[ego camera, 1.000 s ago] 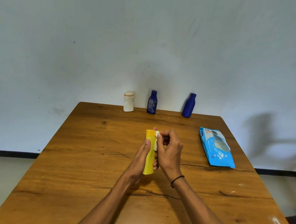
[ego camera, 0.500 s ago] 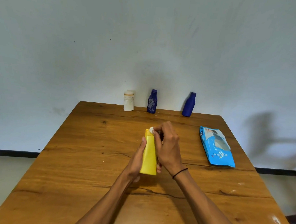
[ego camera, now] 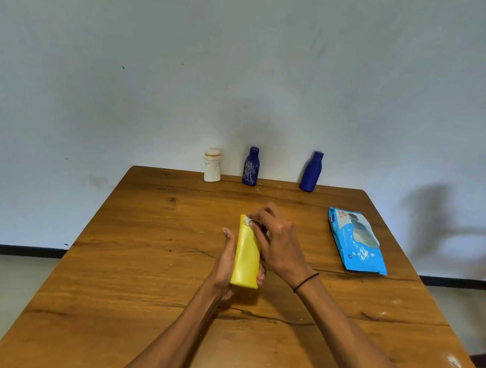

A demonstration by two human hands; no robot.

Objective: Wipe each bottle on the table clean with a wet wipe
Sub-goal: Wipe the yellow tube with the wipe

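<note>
- My left hand grips the yellow bottle, fingers curled round it, above the counter.
- My right hand pinches a wet wipe against the bottle's top.

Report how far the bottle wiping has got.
Nothing shows as finished. In hand: the left hand holds the yellow bottle while the right hand rubs a wet wipe on its top. Left: the white bottle and two blue bottles by the wall.
</note>
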